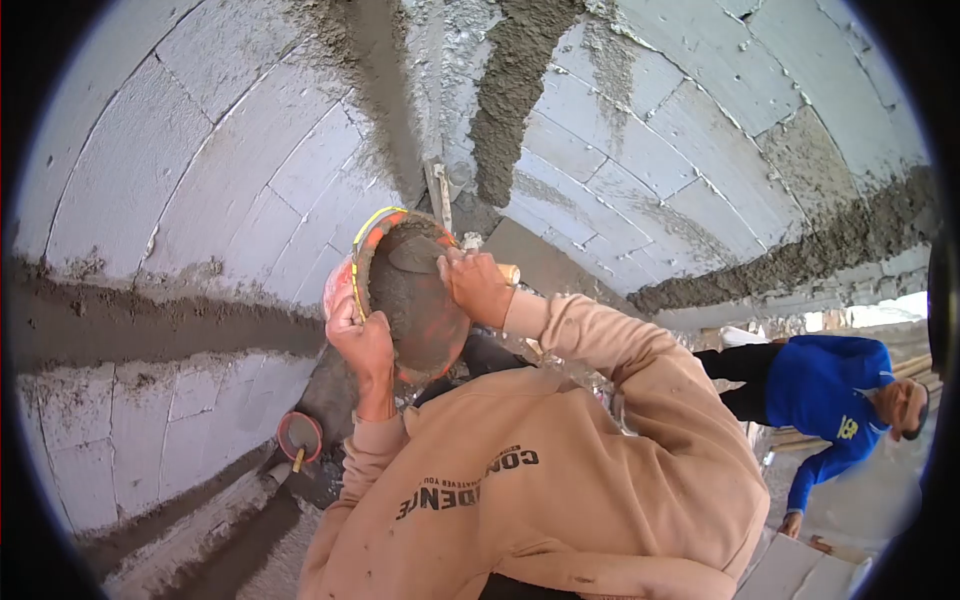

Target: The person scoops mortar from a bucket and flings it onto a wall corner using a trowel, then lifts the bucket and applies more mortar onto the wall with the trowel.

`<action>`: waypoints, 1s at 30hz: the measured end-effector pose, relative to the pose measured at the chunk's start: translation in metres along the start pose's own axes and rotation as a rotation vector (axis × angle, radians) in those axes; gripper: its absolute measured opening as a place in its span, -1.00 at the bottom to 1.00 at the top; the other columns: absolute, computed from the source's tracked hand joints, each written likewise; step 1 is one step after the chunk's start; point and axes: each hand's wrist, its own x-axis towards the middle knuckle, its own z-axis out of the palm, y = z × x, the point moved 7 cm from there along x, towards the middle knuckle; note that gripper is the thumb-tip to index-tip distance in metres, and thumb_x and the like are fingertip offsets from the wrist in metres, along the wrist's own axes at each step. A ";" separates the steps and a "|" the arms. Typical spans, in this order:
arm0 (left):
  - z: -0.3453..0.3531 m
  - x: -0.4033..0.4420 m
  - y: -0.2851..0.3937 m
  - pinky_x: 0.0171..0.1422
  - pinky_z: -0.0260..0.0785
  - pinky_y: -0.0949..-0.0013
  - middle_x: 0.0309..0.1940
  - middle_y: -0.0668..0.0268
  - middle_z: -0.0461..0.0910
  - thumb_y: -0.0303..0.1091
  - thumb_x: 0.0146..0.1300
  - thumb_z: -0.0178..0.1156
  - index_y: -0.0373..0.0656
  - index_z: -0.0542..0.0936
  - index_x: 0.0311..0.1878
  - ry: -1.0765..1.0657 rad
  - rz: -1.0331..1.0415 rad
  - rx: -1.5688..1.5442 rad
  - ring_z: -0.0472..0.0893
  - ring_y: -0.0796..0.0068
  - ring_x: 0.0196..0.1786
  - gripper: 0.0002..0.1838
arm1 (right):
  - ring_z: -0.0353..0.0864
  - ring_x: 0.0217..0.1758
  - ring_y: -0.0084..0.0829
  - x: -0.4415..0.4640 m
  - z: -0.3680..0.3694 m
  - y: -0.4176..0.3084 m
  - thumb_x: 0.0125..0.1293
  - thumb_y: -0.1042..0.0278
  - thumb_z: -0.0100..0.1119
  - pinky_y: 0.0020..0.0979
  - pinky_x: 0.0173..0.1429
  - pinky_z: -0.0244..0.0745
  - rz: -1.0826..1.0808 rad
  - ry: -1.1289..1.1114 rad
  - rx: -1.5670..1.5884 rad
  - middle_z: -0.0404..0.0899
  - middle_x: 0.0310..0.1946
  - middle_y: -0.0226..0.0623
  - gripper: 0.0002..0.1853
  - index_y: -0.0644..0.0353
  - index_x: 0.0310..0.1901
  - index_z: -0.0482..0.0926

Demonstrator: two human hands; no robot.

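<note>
A round bucket [420,325] with an orange and yellow rim holds wet grey mortar and is tilted in front of my chest. My left hand [362,345] is closed round its near left rim. In my right hand [478,285] is a trowel, its wooden handle end [510,274] showing past the hand. The trowel's blade [415,254] lies on the mortar inside the bucket, near the far rim.
Block walls [250,170] meet in a corner ahead, with rough mortar bands [515,90] on them. A small red-rimmed bowl [300,437] rests low at the left. A person in a blue top [830,385] stands at the right, a hand on a pale board [785,570].
</note>
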 end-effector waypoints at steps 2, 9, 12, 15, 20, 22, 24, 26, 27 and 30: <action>0.000 -0.006 0.025 -0.47 -0.07 0.43 -0.40 0.42 0.44 -0.81 -0.22 -0.02 -0.21 0.22 -0.62 -0.037 0.016 0.059 0.16 0.69 -0.46 -0.75 | 0.72 -0.12 -0.06 -0.002 0.030 -0.012 0.38 0.19 0.13 -0.03 -0.05 0.56 0.004 -0.192 0.179 0.64 -0.16 -0.01 -0.62 0.27 0.08 0.63; -0.024 -0.007 0.007 -0.43 0.07 0.46 -0.31 0.33 0.59 -0.82 -0.28 0.05 -0.23 0.13 -0.59 -0.002 -0.013 -0.035 0.23 0.68 -0.43 -0.66 | 0.70 -0.12 0.22 -0.031 0.027 -0.054 0.44 -0.10 0.19 0.08 0.05 0.58 0.099 -0.359 0.929 0.71 -0.34 0.16 -0.51 0.25 0.03 0.64; -0.040 -0.004 -0.008 -0.46 0.19 0.52 -0.22 0.26 0.66 -0.84 -0.22 0.04 -0.29 0.34 -0.56 0.082 -0.265 -0.274 0.34 0.66 -0.46 -0.78 | 0.70 -0.12 0.19 -0.028 0.028 -0.041 0.46 -0.14 0.17 0.09 0.00 0.58 0.068 -0.441 0.710 0.72 -0.31 0.10 -0.49 0.20 0.07 0.64; -0.043 -0.003 -0.029 -0.49 0.24 0.55 -0.17 0.24 0.66 -0.85 -0.16 0.02 -0.41 0.59 -0.29 0.102 -0.429 -0.381 0.40 0.65 -0.46 -0.68 | 0.71 -0.14 0.17 -0.030 0.027 -0.026 0.46 -0.15 0.18 0.08 -0.02 0.59 0.048 -0.380 0.661 0.72 -0.33 0.07 -0.51 0.17 0.07 0.64; -0.038 0.004 -0.046 -0.49 0.25 0.56 -0.14 0.24 0.65 -0.83 -0.16 0.02 -0.54 0.61 0.15 0.148 -0.528 -0.322 0.47 0.65 -0.43 -0.35 | 0.71 -0.21 0.14 0.000 -0.024 0.018 0.43 -0.10 0.24 0.05 -0.06 0.59 0.021 -0.319 0.631 0.69 -0.41 0.03 -0.54 0.16 0.05 0.64; -0.036 0.008 -0.049 -0.48 0.26 0.56 -0.13 0.23 0.66 -0.81 -0.16 0.02 -0.55 0.60 0.15 0.147 -0.515 -0.303 0.49 0.63 -0.41 -0.35 | 0.70 -0.25 0.14 0.017 -0.057 0.043 0.42 -0.09 0.26 0.05 -0.11 0.58 -0.004 -0.268 0.616 0.67 -0.45 0.04 -0.55 0.17 0.04 0.64; -0.034 0.012 -0.053 -0.55 0.20 0.54 -0.12 0.26 0.60 -0.83 -0.15 0.02 -0.55 0.62 0.03 0.241 -0.547 -0.257 0.47 0.63 -0.40 -0.45 | 0.67 -0.29 0.16 0.035 -0.093 0.068 0.42 -0.09 0.26 0.07 -0.15 0.55 -0.044 -0.246 0.636 0.64 -0.50 0.04 -0.54 0.19 0.02 0.65; -0.028 0.019 -0.051 -0.54 0.20 0.57 -0.10 0.27 0.59 -0.83 -0.11 -0.01 -0.55 0.61 0.06 0.255 -0.506 -0.241 0.48 0.62 -0.43 -0.44 | 0.62 -0.35 0.18 0.060 -0.138 0.104 0.44 -0.11 0.24 0.05 -0.22 0.52 -0.101 -0.172 0.640 0.60 -0.53 0.05 -0.53 0.23 -0.02 0.64; -0.031 0.022 -0.060 -0.55 0.20 0.58 -0.08 0.27 0.59 -0.83 -0.09 -0.02 -0.55 0.61 0.07 0.254 -0.478 -0.221 0.47 0.63 -0.45 -0.45 | 0.59 -0.39 0.19 0.069 -0.163 0.116 0.46 -0.12 0.22 0.03 -0.26 0.50 -0.146 -0.129 0.661 0.58 -0.54 0.07 -0.51 0.26 -0.05 0.64; -0.026 0.030 -0.069 -0.56 0.20 0.58 -0.08 0.28 0.59 -0.83 -0.05 -0.04 -0.56 0.60 0.08 0.276 -0.460 -0.222 0.45 0.64 -0.48 -0.46 | 0.55 -0.53 0.04 0.093 -0.225 0.152 0.50 -0.13 0.20 -0.12 -0.40 0.46 -0.246 -0.145 0.738 0.53 -0.61 -0.02 -0.50 0.28 -0.15 0.62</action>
